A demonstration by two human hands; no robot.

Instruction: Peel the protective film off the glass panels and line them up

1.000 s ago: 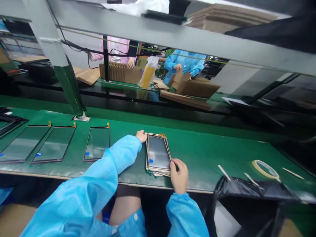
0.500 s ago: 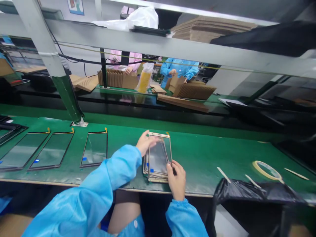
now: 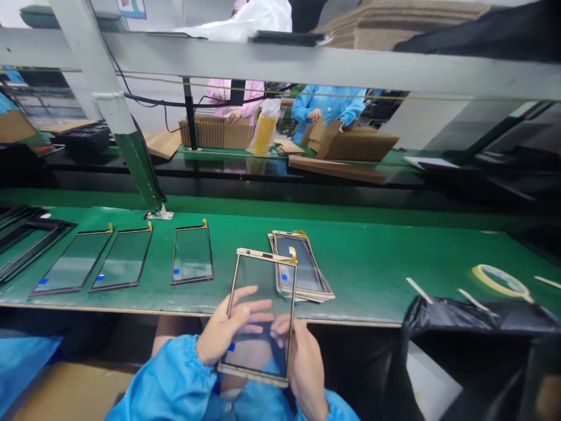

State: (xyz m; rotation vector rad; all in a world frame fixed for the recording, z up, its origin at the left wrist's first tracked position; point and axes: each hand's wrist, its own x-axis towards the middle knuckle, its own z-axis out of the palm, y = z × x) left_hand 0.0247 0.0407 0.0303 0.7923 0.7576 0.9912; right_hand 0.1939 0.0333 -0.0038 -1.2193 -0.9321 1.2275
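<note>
Right hand (image 3: pixel 307 363) holds panel (image 3: pixel 265 280) with blue sticker (image 3: pixel 231 347), left hand (image 3: pixel 225 325) against it.

The right hand (image 3: pixel 307 359) holds a clear, cream-framed rectangular panel (image 3: pixel 269 286) by its right edge; the left hand (image 3: pixel 219 333), fingers spread, is at its left edge. Just beyond, a fanned stack of cream-framed panels (image 3: pixel 304 263) lies on the green desk (image 3: pixel 368 263), three clear black-framed panels (image 3: pixel 193 254) to its left.
</note>
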